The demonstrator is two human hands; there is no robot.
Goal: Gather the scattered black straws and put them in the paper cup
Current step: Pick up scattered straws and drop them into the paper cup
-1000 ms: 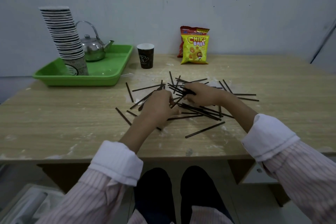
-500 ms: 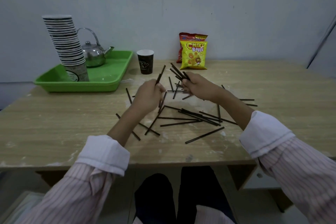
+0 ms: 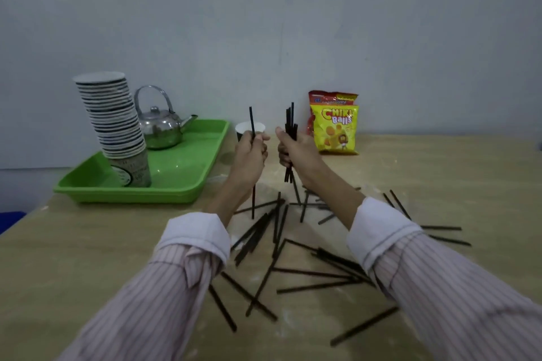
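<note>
L hand (image 3: 251, 152) is clamped on one black straw (image 3: 251, 123), R hand (image 3: 296, 149) on an upright bundle (image 3: 290, 126), both raised near the paper cup (image 3: 249, 127), prob. for dropping in. Many straws (image 3: 308, 272) lie on the table (image 3: 440, 179).

The paper cup (image 3: 249, 129) stands just behind the left fingers (image 3: 258, 138), its mouth open above. Left of them the green tray (image 3: 187, 184) with kettle (image 3: 161, 129) and cup stack (image 3: 114, 126) blocks; right of the right fingers (image 3: 283, 152) stand snack bags (image 3: 334, 129). Between the fingers is a narrow gap.
</note>
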